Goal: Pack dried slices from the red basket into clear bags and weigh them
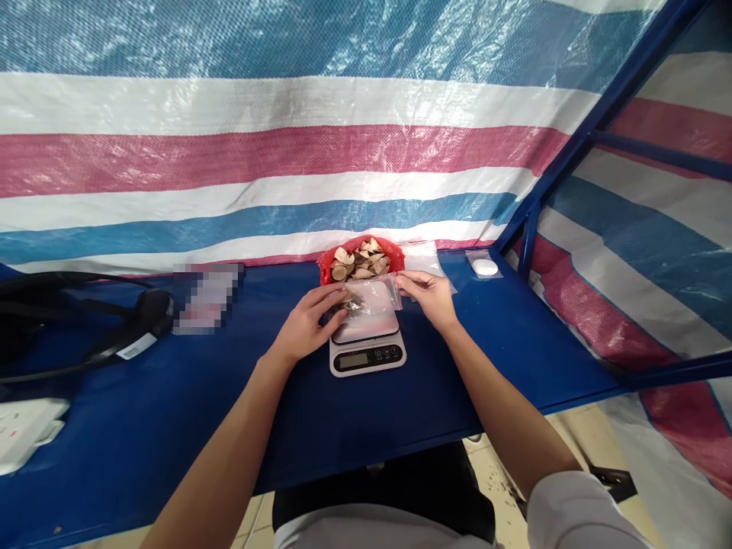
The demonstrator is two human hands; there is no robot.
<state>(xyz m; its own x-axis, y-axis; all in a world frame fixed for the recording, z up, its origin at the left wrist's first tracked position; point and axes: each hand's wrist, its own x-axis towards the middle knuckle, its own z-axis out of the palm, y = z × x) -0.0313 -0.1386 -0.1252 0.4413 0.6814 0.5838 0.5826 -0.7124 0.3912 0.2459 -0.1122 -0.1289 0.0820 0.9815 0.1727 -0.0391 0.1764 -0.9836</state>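
Observation:
A small clear zip bag [374, 297] with some dark dried pieces inside is held over the plate of a white kitchen scale [367, 360]. My left hand [312, 322] closes on the bag's left end, fingers over the dark pieces. At the other end, my right hand [428, 296] pinches the bag's edge between thumb and fingers. Right behind the scale stands an open red bag [394, 255] full of pale and brown dried slices [364, 261]. The scale's display is too dim to read.
Flat clear bags [426, 263] lie behind my right hand. Farther right is a small bag with a white round thing [485, 267]. A black headset-like item [137, 320] and a white box [28, 431] sit left on the blue table [188, 412]. A striped tarp [274, 160] hangs behind.

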